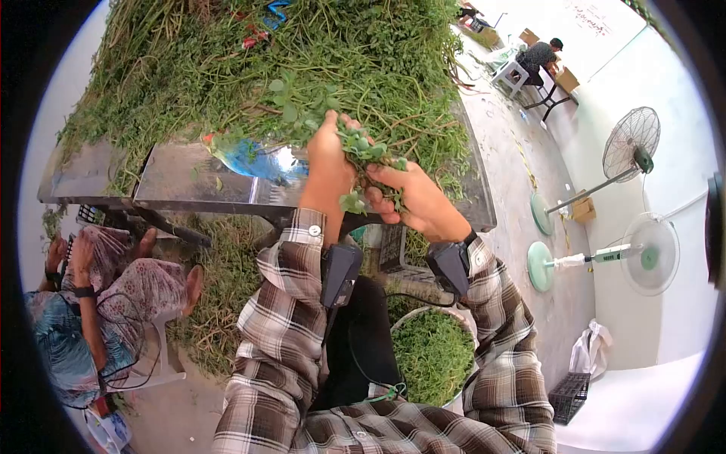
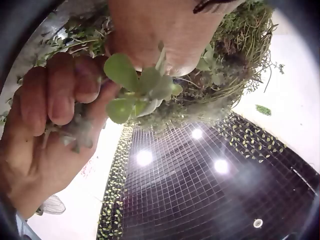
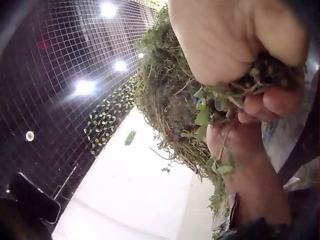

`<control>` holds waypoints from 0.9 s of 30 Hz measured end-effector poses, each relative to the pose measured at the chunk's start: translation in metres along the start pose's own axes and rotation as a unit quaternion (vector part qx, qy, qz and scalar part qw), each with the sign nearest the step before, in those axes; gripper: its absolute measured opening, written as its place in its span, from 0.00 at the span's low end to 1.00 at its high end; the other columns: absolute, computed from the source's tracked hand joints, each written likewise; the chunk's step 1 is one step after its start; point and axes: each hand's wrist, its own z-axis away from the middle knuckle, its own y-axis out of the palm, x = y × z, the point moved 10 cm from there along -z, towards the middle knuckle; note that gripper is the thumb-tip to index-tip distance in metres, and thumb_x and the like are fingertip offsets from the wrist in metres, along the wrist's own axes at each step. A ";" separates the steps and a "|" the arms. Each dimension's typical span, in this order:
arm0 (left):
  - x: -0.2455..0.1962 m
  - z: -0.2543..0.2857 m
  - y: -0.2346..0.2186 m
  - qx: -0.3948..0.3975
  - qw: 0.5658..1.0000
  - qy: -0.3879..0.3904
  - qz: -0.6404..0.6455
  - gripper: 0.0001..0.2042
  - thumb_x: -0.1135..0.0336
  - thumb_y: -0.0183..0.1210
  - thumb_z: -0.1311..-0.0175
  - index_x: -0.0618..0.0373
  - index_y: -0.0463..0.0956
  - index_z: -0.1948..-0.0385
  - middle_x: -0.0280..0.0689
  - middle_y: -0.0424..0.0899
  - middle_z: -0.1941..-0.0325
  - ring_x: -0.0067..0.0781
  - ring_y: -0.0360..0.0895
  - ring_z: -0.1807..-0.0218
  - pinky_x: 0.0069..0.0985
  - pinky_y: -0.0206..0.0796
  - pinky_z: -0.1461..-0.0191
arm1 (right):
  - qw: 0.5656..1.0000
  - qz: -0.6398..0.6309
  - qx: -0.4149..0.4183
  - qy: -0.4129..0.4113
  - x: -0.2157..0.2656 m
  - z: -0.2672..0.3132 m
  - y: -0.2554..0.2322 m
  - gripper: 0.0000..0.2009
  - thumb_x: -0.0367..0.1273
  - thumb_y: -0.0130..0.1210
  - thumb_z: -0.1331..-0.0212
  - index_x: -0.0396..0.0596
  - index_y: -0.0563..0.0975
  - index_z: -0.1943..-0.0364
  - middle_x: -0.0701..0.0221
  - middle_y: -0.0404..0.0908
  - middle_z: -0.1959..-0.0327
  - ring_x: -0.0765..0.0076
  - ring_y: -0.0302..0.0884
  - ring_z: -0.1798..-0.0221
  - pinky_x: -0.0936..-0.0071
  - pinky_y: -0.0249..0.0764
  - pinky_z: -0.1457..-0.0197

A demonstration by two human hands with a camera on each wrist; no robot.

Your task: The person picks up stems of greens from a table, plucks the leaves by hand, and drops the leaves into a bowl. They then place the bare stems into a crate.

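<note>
The right hand had its fingers curled round the stems of some leafy sprigs, with the thumb laid over them; the left hand pinched the same small bunch near its fingertips. The sprigs were between the two hands, raised above the near edge of a table. The bunch slanted from the left fingertips down towards the right palm, with rounded leaves in the gap and one leafy end hanging below. Both hands touched it, so neither was nearer to it; the left reached farther forward, closer to a big heap of greens on the table. The stems overlapped too much to count.

Outward from there, one patch of shiny blue plastic lay on the table, left of the hands. Below, near the wearer's legs, was one round tub filled with loose greens. More greens covered the floor under the table. At least two dark crates were in view, one under the table and one on the floor at lower right. Two standing fans were at the right. Two other people were seated: one at the left in patterned clothes, one far off at upper right on a white stool.
</note>
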 end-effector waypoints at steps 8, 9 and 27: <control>0.003 0.005 0.006 0.020 1.000 0.007 -0.011 0.13 0.58 0.36 0.30 0.51 0.60 0.75 0.29 0.63 0.79 0.28 0.63 0.76 0.30 0.64 0.65 | 0.994 -0.105 -0.005 0.011 -0.012 0.016 0.002 0.06 0.30 0.48 0.41 0.43 0.68 0.67 0.70 0.68 0.79 0.80 0.60 0.82 0.82 0.53 0.86; 0.003 0.004 0.005 0.020 1.000 0.009 -0.012 0.13 0.58 0.36 0.30 0.51 0.60 0.75 0.29 0.63 0.79 0.28 0.63 0.76 0.30 0.64 0.65 | 0.993 -0.116 -0.002 0.018 -0.013 0.016 0.005 0.05 0.30 0.46 0.41 0.43 0.68 0.67 0.71 0.67 0.79 0.81 0.58 0.83 0.84 0.52 0.86; 0.003 0.006 0.005 0.023 0.998 0.001 0.051 0.15 0.58 0.37 0.30 0.53 0.60 0.76 0.31 0.63 0.79 0.27 0.61 0.76 0.28 0.59 0.67 | 0.982 -0.190 -0.008 0.020 -0.022 0.033 0.016 0.06 0.30 0.40 0.39 0.42 0.67 0.64 0.73 0.65 0.74 0.85 0.57 0.79 0.88 0.50 0.86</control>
